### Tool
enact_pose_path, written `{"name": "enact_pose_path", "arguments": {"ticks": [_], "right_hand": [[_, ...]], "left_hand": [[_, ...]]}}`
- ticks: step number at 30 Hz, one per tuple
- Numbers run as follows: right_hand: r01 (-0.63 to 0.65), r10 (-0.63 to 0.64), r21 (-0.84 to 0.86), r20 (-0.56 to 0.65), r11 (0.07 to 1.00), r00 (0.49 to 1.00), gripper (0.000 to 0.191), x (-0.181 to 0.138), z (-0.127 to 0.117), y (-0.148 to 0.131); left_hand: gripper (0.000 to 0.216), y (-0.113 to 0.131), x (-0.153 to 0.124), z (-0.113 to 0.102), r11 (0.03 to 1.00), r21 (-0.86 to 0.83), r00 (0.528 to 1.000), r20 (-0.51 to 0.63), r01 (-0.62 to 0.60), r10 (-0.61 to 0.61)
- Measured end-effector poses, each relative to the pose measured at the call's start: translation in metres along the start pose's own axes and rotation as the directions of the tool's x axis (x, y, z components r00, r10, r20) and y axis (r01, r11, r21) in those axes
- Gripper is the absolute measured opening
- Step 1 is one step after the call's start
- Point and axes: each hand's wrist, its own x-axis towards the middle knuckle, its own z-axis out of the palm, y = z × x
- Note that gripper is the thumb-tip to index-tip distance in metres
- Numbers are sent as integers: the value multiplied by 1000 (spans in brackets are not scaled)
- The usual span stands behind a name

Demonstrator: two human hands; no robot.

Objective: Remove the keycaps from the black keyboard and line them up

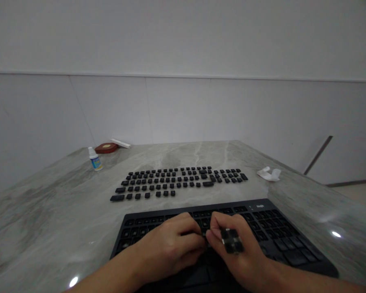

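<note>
A black keyboard point(280, 236) lies on the marble table near me, many of its keys stripped off. My left hand point(167, 248) rests on the keyboard's middle with fingers curled in a pinch at a key spot. Close beside it, my right hand point(238, 252) is closed, fingertips meeting the left hand's, with a small dark square tool point(232, 240) on top of its fingers. What the fingertips pinch is hidden. Beyond the keyboard, several loose black keycaps point(177, 181) are laid out in rows.
A small white dropper bottle point(95, 159) with a blue label stands at the far left. Behind it lie a red-brown round case point(106, 148) and a white flat piece point(120, 143). A crumpled white cloth point(269, 174) sits at the far right. The table point(42, 211) ends at the right edge.
</note>
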Motion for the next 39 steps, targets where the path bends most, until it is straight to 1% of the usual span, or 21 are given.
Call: {"name": "enact_pose_path", "arguments": {"ticks": [3, 5, 7, 9, 10, 12, 13, 14, 15, 18, 22, 25, 31, 35, 39], "right_hand": [[3, -1, 19, -75, 1000, 997, 26, 3, -2, 0], [23, -20, 24, -126, 999, 992, 28, 5, -3, 1], [38, -30, 53, -146, 998, 989, 30, 8, -4, 3], [20, -5, 80, -175, 997, 985, 33, 10, -6, 5], [3, 15, 94, -195, 996, 981, 34, 12, -7, 6], [-32, 62, 130, -237, 991, 970, 34, 15, -8, 8], [-44, 83, 154, -253, 987, 964, 34, 17, -7, 9], [-53, 99, 181, -259, 982, 961, 34, 18, -7, 10], [-60, 113, 206, -259, 977, 959, 33, 19, -6, 11], [-83, 143, 255, -227, 963, 963, 31, 20, -3, 13], [-86, 151, 291, -206, 953, 967, 31, 20, -3, 12], [-100, 167, 316, -193, 943, 967, 29, 21, -4, 10], [-117, 181, 352, -153, 929, 972, 26, 21, -2, 11], [-117, 178, 363, -139, 924, 974, 24, 20, -2, 11], [-105, 166, 356, -148, 929, 975, 25, 21, -3, 10]], "left_hand": [[16, -2, 2, 1, 999, 26, 999, -37, 19, -18], [22, -3, 4, 2, 999, 39, 999, -18, 31, -31], [30, -5, 5, 3, 999, 39, 999, -10, 37, -36], [38, -9, 5, 2, 999, 16, 998, -55, 44, -43], [39, -12, 4, 1, 998, 10, 994, -93, 60, -59], [28, -23, 5, -6, 992, 23, 979, -166, 122, -117], [16, -30, 6, -10, 981, 58, 966, -194, 185, -171], [10, -39, 7, -14, 971, 75, 956, -209, 227, -207], [8, -47, 9, -18, 961, 89, 946, -223, 261, -237], [4, -72, 18, -23, 933, 141, 937, -166, 332, -309], [8, -89, 28, -15, 907, 225, 933, -38, 356, -357], [8, -94, 30, -10, 884, 287, 921, 10, 370, -389], [8, -100, 25, -15, 845, 392, 913, 33, 363, -408], [6, -102, 25, -14, 839, 420, 916, 43, 345, -398], [10, -102, 25, -13, 843, 426, 921, 50, 330, -386]]}}
